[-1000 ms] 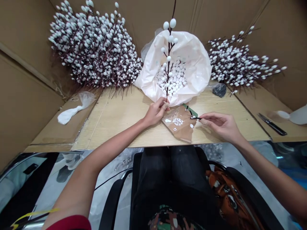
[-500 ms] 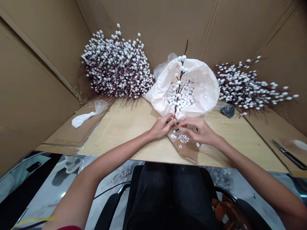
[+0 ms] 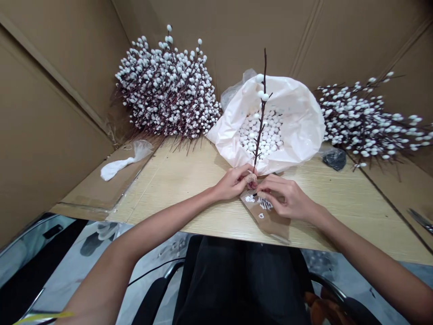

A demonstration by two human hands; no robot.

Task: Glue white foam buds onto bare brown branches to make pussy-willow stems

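My left hand [image 3: 238,182] is closed around the lower end of a thin dark brown branch [image 3: 260,128]. The branch rises upright in front of the bag, with a few white berries [image 3: 263,95] near its top and short bare side twigs below. Close beside it, my right hand [image 3: 284,195] pinches a small dark stick [image 3: 255,195]; most of it is hidden by the fingers. Its visible tip is by a white glue-like blob [image 3: 250,198] on a piece of brown cardboard [image 3: 267,223], which carries more white smears.
Behind the hands, a white plastic bag [image 3: 301,108] holds many loose white berries. Berry branches are heaped at left [image 3: 165,90] and right [image 3: 368,122]. A knotted white bag [image 3: 117,168] lies left, a dark plastic bundle [image 3: 334,159] right, and scissors-like blades [image 3: 421,220] farther right.
The view has shifted slightly. Fewer white berries show along the branch's lower length. The stick's white tip, seen before near the left fingers, now shows as a dark end near the glue-like blob.
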